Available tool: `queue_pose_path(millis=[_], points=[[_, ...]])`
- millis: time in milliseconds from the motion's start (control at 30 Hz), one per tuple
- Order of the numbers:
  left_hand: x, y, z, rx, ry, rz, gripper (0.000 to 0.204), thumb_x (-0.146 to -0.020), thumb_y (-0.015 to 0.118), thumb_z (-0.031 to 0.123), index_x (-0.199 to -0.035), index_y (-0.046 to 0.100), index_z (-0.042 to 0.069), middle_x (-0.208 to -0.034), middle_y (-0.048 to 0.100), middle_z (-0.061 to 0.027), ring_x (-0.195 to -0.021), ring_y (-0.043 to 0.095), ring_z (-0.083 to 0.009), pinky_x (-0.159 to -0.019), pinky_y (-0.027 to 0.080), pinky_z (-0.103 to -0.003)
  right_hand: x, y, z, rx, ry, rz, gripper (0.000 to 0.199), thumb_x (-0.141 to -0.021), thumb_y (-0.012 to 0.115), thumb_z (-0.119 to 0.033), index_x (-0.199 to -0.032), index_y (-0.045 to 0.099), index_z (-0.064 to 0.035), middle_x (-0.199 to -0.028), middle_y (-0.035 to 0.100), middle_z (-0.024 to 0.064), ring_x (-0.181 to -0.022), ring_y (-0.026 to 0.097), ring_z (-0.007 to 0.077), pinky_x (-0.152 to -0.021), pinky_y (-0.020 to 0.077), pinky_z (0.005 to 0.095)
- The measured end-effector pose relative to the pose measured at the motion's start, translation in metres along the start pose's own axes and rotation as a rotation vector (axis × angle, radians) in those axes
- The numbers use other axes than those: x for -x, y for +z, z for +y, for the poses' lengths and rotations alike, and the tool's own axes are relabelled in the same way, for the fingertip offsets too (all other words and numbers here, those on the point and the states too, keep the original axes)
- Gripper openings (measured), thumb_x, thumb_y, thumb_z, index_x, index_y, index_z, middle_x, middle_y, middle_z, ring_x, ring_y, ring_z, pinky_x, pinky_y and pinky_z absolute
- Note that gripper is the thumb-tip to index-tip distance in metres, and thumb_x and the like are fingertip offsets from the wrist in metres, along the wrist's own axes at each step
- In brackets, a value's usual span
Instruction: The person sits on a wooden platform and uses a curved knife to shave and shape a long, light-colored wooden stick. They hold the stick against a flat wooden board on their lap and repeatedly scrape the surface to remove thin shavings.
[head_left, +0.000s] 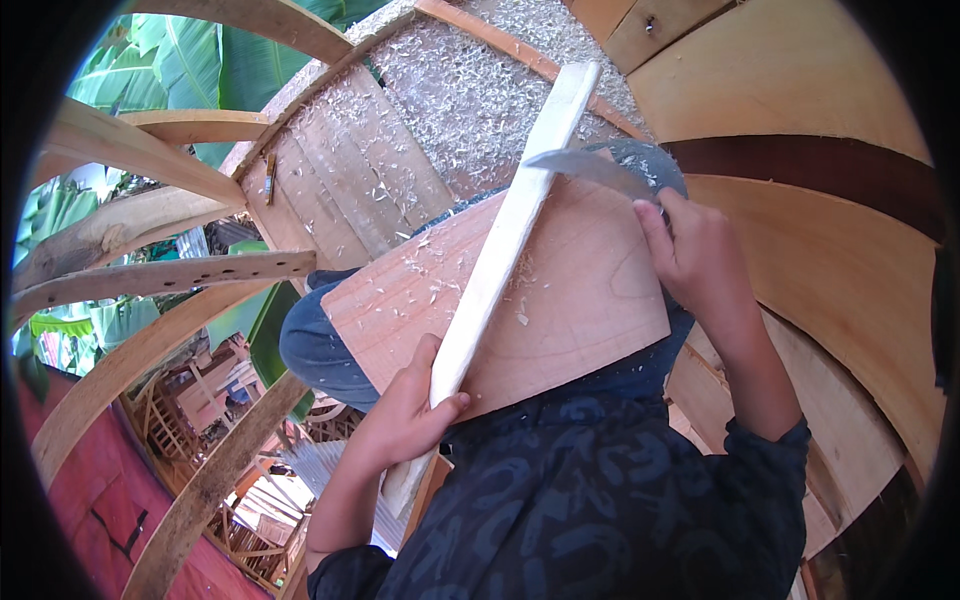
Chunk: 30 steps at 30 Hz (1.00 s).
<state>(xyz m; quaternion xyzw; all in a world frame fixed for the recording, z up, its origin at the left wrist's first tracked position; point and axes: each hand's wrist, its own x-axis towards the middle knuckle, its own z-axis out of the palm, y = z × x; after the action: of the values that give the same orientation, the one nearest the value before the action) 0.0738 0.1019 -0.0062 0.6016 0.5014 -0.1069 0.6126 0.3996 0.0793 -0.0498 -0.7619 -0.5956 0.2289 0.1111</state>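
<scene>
A long pale wooden slat [505,235] lies slanted across a reddish wooden board [580,300] that rests on my lap. My left hand [410,410] is shut around the slat's near end. My right hand [690,245] grips the handle of a curved metal blade [585,167], whose edge meets the slat near its far end. Small shavings are scattered on the board beside the slat.
Wood shavings [460,90] cover the planks ahead. Curved wooden ribs [150,280] run along the left, with green leaves [190,70] beyond them. Broad curved wooden panels [830,250] close in on the right. A red surface [90,500] shows at lower left.
</scene>
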Motion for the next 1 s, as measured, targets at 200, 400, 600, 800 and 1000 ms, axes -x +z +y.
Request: queue_pose_path(millis=[200, 400, 600, 800, 1000], points=[[0.001, -0.001, 0.017, -0.007, -0.121, -0.018, 0.046, -0.082, 0.062, 0.018, -0.117, 0.042, -0.004, -0.080, 0.059, -0.0270, -0.078, 0.064, -0.0394, -0.074, 0.048, -0.042, 0.023, 0.017, -0.023, -0.069, -0.189, -0.078, 0.035, -0.096, 0.055, -0.033, -0.077, 0.056, -0.0043, -0.067, 0.062, 0.0182, -0.061, 0.063, 0.0386, -0.054, 0.0502, 0.0466], [-0.001, -0.001, 0.009, -0.045, -0.076, -0.005, 0.048, -0.080, 0.063, 0.019, -0.118, 0.043, -0.004, -0.079, 0.059, -0.0281, -0.079, 0.065, -0.0410, -0.074, 0.048, -0.043, -0.005, 0.011, 0.017, 0.034, -0.046, 0.038, 0.034, -0.098, 0.055, -0.031, -0.076, 0.055, -0.0042, -0.064, 0.061, 0.0189, -0.061, 0.063, 0.0388, -0.055, 0.0501, 0.0470], [0.001, 0.004, -0.003, -0.006, 0.003, -0.003, 0.050, -0.080, 0.064, 0.019, -0.119, 0.043, -0.004, -0.078, 0.061, -0.0280, -0.079, 0.066, -0.0415, -0.074, 0.049, -0.043, 0.010, 0.000, 0.000, -0.038, -0.091, -0.022, 0.033, -0.097, 0.056, -0.030, -0.077, 0.054, -0.0045, -0.064, 0.061, 0.0182, -0.061, 0.063, 0.0382, -0.055, 0.0496, 0.0467], [0.000, 0.007, 0.003, -0.032, -0.026, 0.023, 0.042, -0.080, 0.064, 0.020, -0.110, 0.050, -0.005, -0.075, 0.062, -0.0284, -0.076, 0.067, -0.0446, -0.068, 0.051, -0.045, 0.027, 0.018, -0.020, -0.043, -0.158, -0.118, 0.033, -0.096, 0.058, -0.031, -0.076, 0.053, -0.0053, -0.066, 0.062, 0.0165, -0.060, 0.063, 0.0368, -0.054, 0.0492, 0.0468], [0.002, 0.009, -0.003, -0.016, 0.027, 0.059, 0.043, -0.078, 0.065, 0.020, -0.111, 0.053, -0.005, -0.078, 0.063, -0.0277, -0.077, 0.067, -0.0431, -0.070, 0.051, -0.044, -0.004, 0.006, 0.024, 0.081, 0.004, 0.077, 0.035, -0.099, 0.053, -0.030, -0.076, 0.053, -0.0032, -0.065, 0.059, 0.0205, -0.062, 0.060, 0.0416, -0.054, 0.0467, 0.0491]])
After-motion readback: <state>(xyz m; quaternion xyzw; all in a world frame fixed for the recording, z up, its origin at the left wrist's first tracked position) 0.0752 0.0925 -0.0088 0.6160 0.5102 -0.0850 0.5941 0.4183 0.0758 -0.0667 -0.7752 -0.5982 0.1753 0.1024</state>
